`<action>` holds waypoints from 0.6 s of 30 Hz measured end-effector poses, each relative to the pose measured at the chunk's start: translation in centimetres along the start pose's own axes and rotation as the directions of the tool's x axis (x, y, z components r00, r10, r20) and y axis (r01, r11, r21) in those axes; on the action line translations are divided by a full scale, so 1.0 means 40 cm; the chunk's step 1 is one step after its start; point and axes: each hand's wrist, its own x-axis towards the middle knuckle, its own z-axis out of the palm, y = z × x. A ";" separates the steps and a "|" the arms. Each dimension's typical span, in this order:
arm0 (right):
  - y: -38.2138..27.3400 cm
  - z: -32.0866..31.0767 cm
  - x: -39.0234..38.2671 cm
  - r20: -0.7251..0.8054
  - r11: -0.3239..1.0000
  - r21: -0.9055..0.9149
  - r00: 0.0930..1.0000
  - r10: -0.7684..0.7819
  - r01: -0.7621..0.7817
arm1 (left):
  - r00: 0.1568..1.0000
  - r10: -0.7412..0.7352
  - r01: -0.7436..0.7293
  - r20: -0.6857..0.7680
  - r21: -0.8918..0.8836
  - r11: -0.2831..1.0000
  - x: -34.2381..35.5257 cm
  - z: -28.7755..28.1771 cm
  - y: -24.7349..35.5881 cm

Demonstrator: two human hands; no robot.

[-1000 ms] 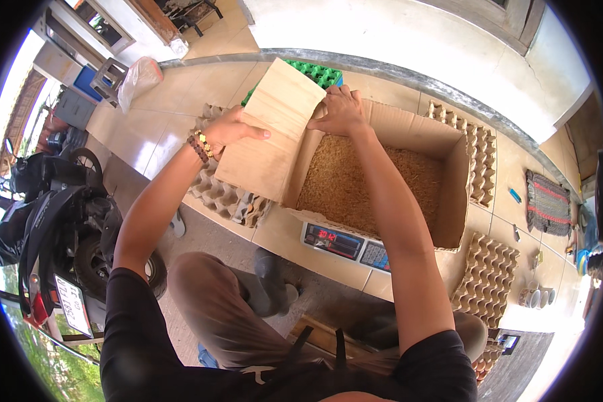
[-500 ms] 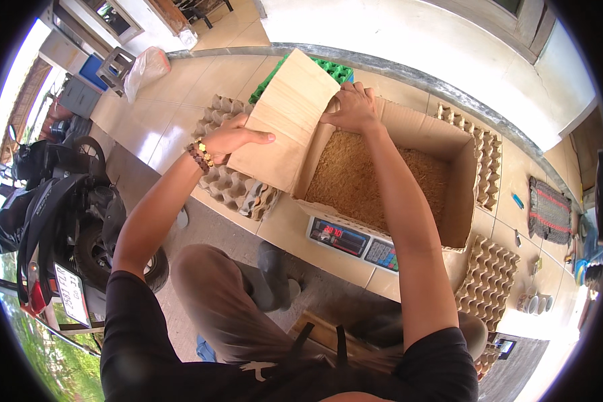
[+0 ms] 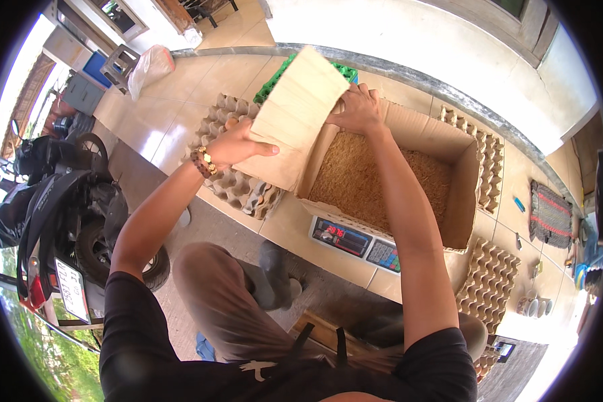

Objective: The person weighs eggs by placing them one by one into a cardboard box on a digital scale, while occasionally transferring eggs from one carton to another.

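A cardboard box (image 3: 463, 175) holds a layer of brown, sawdust-like material (image 3: 350, 173) and rests on a digital scale (image 3: 342, 236) with a lit red display. On the box's left side, a broad cardboard flap (image 3: 295, 110) slants up and outward. My left hand (image 3: 238, 146) grips the flap's outer edge, thumb on top and fingers mostly hidden beneath. At the box's far left corner, my right hand (image 3: 360, 110) is closed over the cardboard edge, its thumb toward the inside. That forearm crosses above the box and hides part of the filling.
Pulp egg trays lie left of the box (image 3: 231, 191), behind its right side (image 3: 492, 167) and at near right (image 3: 487, 285). A green egg tray (image 3: 271, 86) sits behind the flap. A dark mat (image 3: 551, 213) lies far right; a motorcycle (image 3: 67, 221) stands left.
Both hands and the flap have shifted slightly right in the picture, as has the surrounding scene. The flap's surface looks brighter, and the scale's reading has changed. Both grips look the same.
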 end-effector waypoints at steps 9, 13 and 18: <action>0.009 0.010 -0.001 -0.042 0.997 0.072 0.999 -0.010 0.013 | 0.996 -0.065 0.046 -0.058 -0.289 0.956 -0.032 0.007 -0.052; -0.003 0.018 0.001 -0.045 0.999 0.041 0.999 -0.014 0.016 | 1.000 0.003 -0.008 0.014 0.371 0.929 -0.049 -0.035 -0.105; 0.008 0.015 0.000 -0.055 0.999 0.045 0.998 -0.022 0.025 | 0.989 0.107 -0.137 0.106 0.342 0.930 -0.041 -0.032 -0.076</action>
